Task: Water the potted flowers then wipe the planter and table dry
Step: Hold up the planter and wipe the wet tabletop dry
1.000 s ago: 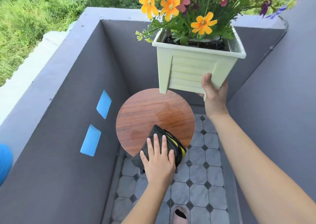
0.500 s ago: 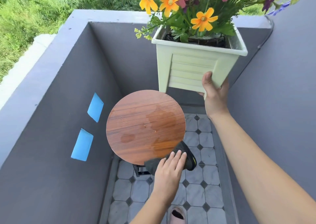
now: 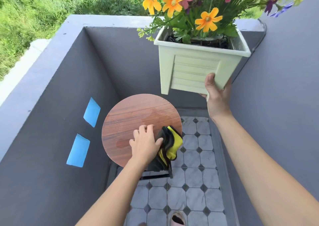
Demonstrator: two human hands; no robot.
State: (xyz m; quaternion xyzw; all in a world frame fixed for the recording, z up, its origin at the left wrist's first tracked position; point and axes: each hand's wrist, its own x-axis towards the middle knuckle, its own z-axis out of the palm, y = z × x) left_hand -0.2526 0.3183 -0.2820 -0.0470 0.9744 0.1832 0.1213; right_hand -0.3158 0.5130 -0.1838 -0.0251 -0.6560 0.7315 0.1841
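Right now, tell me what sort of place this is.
Probably a small outdoor balcony: grey parapet walls enclose a patterned tiled floor, green grass lies beyond the wall, and a round wooden table stands in the corner.

Grey walls (image 3: 51, 122) close in a narrow balcony on the left, far and right sides, topped by a flat grey parapet (image 3: 103, 21). Two blue patches (image 3: 92, 112) (image 3: 78, 150) are stuck on the left wall, one above the other and apart. The floor (image 3: 198, 156) is laid with pale marbled tiles with small dark diamonds at the corners. A pink slipper (image 3: 177, 219) shows at the bottom edge. A dark cable (image 3: 260, 34) runs down the far right corner. Beyond the parapet lie a pale ledge (image 3: 20, 61) and thick green grass (image 3: 34, 10).
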